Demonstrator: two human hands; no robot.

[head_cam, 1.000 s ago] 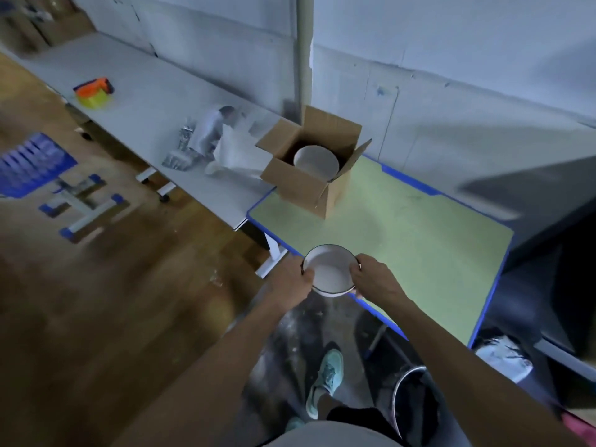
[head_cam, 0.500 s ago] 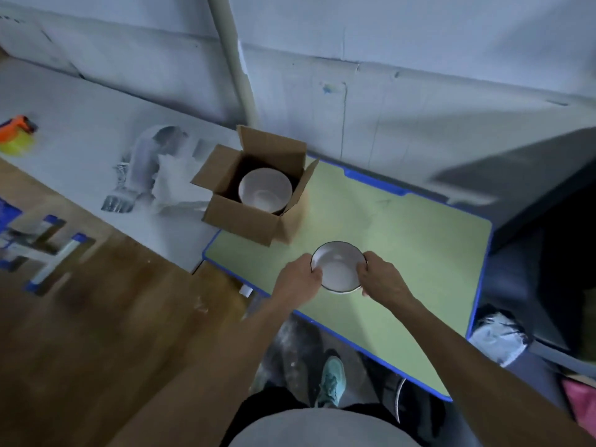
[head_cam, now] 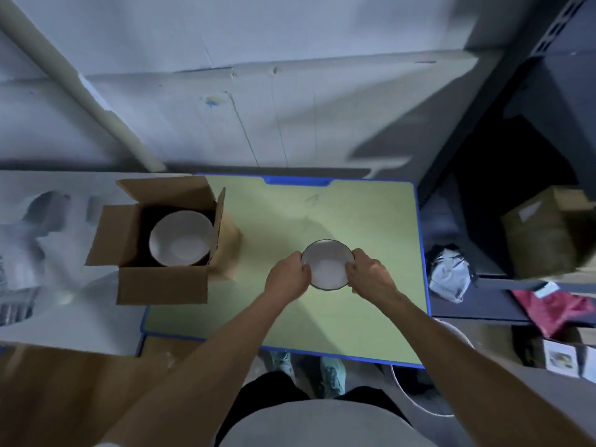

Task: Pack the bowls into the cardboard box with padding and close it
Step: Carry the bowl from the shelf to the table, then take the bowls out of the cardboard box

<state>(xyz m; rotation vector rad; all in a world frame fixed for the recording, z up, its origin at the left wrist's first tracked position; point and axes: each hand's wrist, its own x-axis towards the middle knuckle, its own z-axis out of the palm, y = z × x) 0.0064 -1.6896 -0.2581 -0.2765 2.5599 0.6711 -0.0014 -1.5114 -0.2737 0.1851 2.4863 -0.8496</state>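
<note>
A small white bowl with a dark rim (head_cam: 327,264) is held over the middle of the green table (head_cam: 371,221). My left hand (head_cam: 285,280) grips its left edge and my right hand (head_cam: 371,277) grips its right edge. An open cardboard box (head_cam: 161,285) stands at the table's left side, flaps spread outward. Inside it lies a larger white bowl (head_cam: 180,243), upright and facing up.
A white bench (head_cam: 64,324) with blurred pale padding material (head_cam: 29,240) adjoins the table on the left. The wall runs behind the table. Dark shelving (head_cam: 503,291) with boxes, a grey bag (head_cam: 448,275) and a red item stands to the right.
The view swung round to face the table squarely. Both hands carried the small bowl from the table's near edge to over its middle, right of the box.
</note>
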